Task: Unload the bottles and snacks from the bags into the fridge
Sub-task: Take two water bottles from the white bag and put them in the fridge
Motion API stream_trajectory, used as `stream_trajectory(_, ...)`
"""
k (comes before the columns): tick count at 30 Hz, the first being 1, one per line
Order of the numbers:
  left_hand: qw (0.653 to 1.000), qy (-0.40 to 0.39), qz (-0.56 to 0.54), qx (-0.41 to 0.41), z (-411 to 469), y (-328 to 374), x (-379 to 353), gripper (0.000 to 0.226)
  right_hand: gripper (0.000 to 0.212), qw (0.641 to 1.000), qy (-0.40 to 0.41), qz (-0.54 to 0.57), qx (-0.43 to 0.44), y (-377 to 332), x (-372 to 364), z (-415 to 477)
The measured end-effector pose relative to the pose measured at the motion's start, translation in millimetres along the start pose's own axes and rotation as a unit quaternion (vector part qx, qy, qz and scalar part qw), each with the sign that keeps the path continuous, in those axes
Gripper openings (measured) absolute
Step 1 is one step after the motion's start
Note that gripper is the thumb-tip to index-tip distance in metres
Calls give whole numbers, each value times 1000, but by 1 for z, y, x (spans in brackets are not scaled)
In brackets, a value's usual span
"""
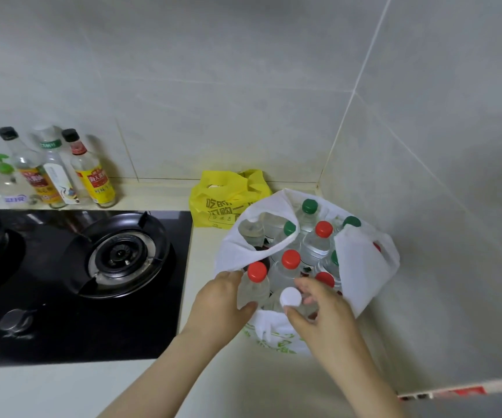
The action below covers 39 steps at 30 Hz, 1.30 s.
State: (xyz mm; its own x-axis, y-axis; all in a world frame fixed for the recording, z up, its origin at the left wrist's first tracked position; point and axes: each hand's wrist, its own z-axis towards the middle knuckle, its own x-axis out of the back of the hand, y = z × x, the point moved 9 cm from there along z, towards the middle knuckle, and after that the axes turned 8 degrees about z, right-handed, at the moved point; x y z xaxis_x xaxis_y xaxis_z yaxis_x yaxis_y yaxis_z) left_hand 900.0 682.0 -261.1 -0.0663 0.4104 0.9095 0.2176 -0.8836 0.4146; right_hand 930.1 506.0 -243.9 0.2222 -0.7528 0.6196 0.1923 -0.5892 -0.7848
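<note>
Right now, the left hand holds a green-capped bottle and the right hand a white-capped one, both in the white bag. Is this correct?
Not quite: in the head view the left hand grips a red-capped bottle, not a green-capped one. The right hand does hold the white-capped bottle, both in the white bag.

I log a cream countertop (202, 251) with a black gas hob (63, 285) set into its left part, condiment bottles (58, 173) standing behind the hob by the wall, a yellow bag (222, 200) at the back, and a bottle-filled white bag (362, 267) just in front of it in the corner.
</note>
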Motion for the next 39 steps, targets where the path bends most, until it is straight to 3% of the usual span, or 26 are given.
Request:
stream_trajectory(11,993,80,-83,3,15,9,13,26,34,999,-3,-37,-6,5,-12,2)
stream_trajectory(19,987,113,-111,-1,13,11,19,12,18,1000,9,-18,6,3,-8,4)
stream_trajectory(29,977,139,-162,11,-1,8,43,14,17,998,55,22,23,-7,17,3)
stream_trajectory(39,932,238,-274,-18,-16,24,125,23,18,984,120,100,88,-85,81,5)
